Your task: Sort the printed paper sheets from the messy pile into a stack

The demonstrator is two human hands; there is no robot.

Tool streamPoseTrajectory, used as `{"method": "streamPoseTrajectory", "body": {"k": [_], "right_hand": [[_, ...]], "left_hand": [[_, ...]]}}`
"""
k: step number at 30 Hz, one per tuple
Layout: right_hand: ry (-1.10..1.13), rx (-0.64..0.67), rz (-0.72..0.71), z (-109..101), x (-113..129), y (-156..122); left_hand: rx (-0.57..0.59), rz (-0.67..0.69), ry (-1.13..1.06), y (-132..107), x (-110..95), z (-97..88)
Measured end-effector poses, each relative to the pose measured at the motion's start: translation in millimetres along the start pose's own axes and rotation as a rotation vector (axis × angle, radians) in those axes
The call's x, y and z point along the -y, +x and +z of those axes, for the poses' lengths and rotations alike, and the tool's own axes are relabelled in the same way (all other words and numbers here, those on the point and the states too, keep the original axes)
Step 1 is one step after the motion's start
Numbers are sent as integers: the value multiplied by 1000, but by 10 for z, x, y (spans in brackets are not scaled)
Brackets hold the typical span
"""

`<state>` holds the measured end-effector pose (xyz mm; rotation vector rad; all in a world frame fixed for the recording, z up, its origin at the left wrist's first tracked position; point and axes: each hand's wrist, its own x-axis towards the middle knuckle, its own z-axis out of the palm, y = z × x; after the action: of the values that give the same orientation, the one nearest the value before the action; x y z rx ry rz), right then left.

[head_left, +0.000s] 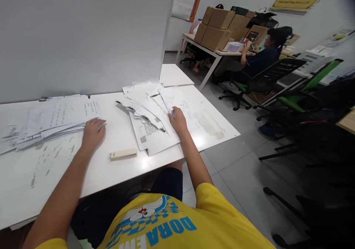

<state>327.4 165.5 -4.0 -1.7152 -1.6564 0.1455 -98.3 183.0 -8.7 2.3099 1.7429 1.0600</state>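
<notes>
My left hand rests palm down on the white table, fingers loosely spread at the right edge of a stack of printed sheets. It grips nothing that I can see. Over on the right, my right hand lies with fingers apart on a loose, fanned pile of papers. Several sheets there are skewed, and some show dark print and a square code. Between the two piles, nearer the table's front edge, lies a cream stapler, touched by neither hand.
A grey partition stands behind the white table. Farther back, a person sits at another desk stacked with cardboard boxes. Office chairs stand on the tiled floor to the right.
</notes>
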Motion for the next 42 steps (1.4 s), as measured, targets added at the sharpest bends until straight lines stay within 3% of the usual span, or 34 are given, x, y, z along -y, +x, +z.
{"method": "streamPoseTrajectory", "body": {"k": [7, 13, 17, 19, 21, 22, 25, 29, 35, 42], "right_hand": [[-87, 37, -50, -28, 27, -10], [42, -174, 43, -145, 88, -33], [155, -267, -93, -188, 386, -339], [192, -160, -233, -128, 605, -599], [192, -32, -316, -34, 812, -856], [185, 13, -336, 13, 895, -966], [169, 87, -369, 94, 1026, -1172], [161, 151, -447, 29, 963, -1240], [22, 171, -361, -125, 678, -1293], [27, 27, -270, -144, 507, -1366]], "left_hand": [[-4, -14, -11, -12, -10, 19], [-36, -35, -92, 10, -213, -137], [-18, -46, -225, -85, -725, -292], [162, -183, -581, -186, -1101, -280], [384, -325, -904, -284, -1462, -182], [427, -393, -998, -319, -1608, -109], [379, -534, -1069, -341, -1829, 136], [225, -591, -934, -197, -1723, 326], [117, -604, -755, 86, -1399, 302], [85, -638, -661, 332, -1207, 370]]}}
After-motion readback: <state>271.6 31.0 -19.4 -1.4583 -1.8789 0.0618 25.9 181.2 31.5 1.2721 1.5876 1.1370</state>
